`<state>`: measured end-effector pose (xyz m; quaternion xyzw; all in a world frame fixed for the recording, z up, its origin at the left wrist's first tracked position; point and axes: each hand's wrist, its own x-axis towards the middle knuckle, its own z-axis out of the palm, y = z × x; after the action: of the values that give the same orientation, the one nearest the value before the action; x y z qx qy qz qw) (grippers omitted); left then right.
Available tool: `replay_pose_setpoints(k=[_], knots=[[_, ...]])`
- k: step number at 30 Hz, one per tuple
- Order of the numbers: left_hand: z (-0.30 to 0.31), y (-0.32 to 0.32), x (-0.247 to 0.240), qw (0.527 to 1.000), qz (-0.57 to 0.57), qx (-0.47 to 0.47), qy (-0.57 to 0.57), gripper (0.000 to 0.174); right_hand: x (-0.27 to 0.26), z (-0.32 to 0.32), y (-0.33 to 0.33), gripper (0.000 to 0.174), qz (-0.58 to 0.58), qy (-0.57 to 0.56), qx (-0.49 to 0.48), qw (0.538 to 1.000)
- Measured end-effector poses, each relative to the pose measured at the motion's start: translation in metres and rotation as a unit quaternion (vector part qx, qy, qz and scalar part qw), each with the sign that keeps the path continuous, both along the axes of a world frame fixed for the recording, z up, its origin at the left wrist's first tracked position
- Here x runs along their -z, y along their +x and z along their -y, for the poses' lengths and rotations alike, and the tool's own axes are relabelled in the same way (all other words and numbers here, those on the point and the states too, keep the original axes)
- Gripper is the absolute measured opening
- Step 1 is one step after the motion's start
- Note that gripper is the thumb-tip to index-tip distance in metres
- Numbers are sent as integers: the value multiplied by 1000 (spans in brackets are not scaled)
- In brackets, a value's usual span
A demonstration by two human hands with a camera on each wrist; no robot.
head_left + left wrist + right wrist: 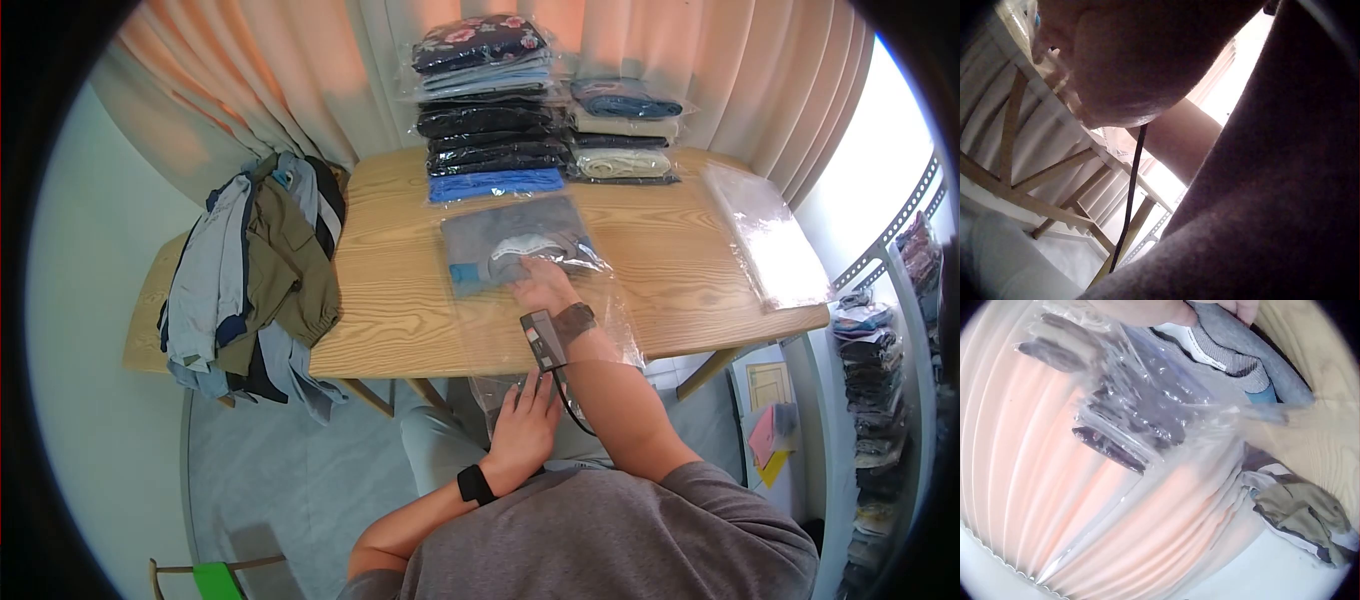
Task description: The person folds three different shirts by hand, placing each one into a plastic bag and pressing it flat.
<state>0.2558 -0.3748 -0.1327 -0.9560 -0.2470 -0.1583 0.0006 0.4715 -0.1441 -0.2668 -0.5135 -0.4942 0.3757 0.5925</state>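
The right hand (pixel 546 290) pinches the folded grey shirt (pixel 485 227) on the table (pixel 392 250); the left hand (pixel 526 428), nearly straight-fingered, touches the clear bag (pixel 490 335) at the table's near edge

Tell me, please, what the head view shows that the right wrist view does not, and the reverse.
Only head: the left hand, its black wristband and the perforated metal rail.
Only right wrist: the curtain's scalloped edge.
Both: the right hand, the grey top, the bagged clothes, the loose clothes pile and the wooden tabletop.
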Motion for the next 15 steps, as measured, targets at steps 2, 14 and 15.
replay_pose_setpoints(k=[2,14,15], knots=[[2,-1,-3,1000,-1,1,1,42,-49,16,-13,28,-201,-88,15,975],[-13,-41,-55,953,42,166,-249,31,-144,183,-59,27,-276,-27,-245,929],[-20,-55,-69,899,87,233,-361,27,-195,221,-67,25,-30,-107,-176,978]])
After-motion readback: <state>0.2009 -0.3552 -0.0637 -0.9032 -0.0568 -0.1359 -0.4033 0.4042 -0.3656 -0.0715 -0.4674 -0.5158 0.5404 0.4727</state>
